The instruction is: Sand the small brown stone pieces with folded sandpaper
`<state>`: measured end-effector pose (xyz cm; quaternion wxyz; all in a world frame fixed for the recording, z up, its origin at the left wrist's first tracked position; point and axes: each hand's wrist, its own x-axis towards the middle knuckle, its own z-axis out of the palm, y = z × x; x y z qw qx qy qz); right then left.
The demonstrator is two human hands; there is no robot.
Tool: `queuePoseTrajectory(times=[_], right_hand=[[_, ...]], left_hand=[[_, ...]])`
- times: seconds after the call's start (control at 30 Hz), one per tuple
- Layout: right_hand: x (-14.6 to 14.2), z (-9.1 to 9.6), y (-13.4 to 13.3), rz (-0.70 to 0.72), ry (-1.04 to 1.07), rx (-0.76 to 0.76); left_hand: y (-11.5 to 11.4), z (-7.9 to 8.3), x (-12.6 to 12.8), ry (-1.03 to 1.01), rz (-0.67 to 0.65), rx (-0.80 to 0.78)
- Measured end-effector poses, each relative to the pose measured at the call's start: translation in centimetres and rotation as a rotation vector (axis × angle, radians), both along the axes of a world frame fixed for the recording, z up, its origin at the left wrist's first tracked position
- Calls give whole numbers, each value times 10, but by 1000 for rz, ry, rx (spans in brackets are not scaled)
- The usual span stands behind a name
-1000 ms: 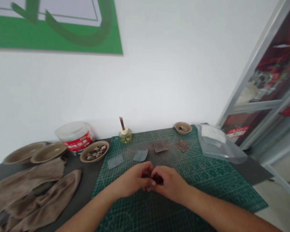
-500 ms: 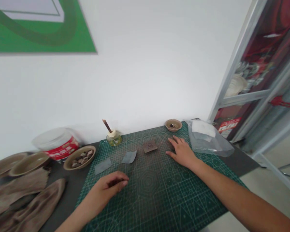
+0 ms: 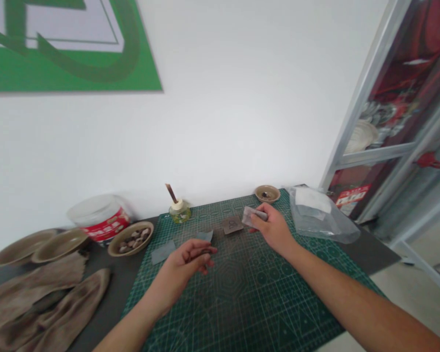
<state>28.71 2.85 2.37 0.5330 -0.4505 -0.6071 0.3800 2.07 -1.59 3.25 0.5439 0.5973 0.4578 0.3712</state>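
Observation:
My left hand (image 3: 186, 264) is over the middle of the green cutting mat (image 3: 234, 298), its fingers pinching a small dark piece (image 3: 205, 252). My right hand (image 3: 274, 229) grips a small grey square of sheet (image 3: 253, 216) by its edge, just above the mat. Just left of that square, a brown square with a marking (image 3: 232, 225) lies on the mat. Two grey squares lie nearer my left hand: one (image 3: 163, 252) is fully visible, and the other (image 3: 205, 236) is partly hidden behind my fingers.
A bowl of small stones or shells (image 3: 130, 238) and a taped jar holding a stick (image 3: 179, 213) stand beyond the mat's left side. A small dish (image 3: 267, 193) is at the far edge, a plastic bag (image 3: 317, 215) at right, brownish cloths (image 3: 40, 305) at left.
My hands have moved apart from their position together at mid-mat. My right hand has picked up a square from the far right of the mat. My left hand keeps the dark piece.

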Motion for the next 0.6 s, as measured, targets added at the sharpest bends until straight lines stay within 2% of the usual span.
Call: queuePoseTrajectory(times=[0.03, 0.1, 0.2, 0.4, 0.5, 0.6], right_hand=[[-14, 5, -3, 58, 156, -16], [-42, 12, -8, 190, 323, -56], [-67, 9, -9, 275, 383, -66], [-67, -15, -3, 391, 427, -73], [-65, -16, -5, 487, 505, -145], [-65, -15, -6, 509, 448, -131]], left_hand=[[3, 3, 3, -74, 11, -16], [10, 5, 9, -187, 17, -24], [22, -2, 12, -261, 23, 13], [35, -21, 9, -135, 35, 112], [34, -23, 9, -79, 30, 187], [32, -25, 9, -72, 52, 224]])
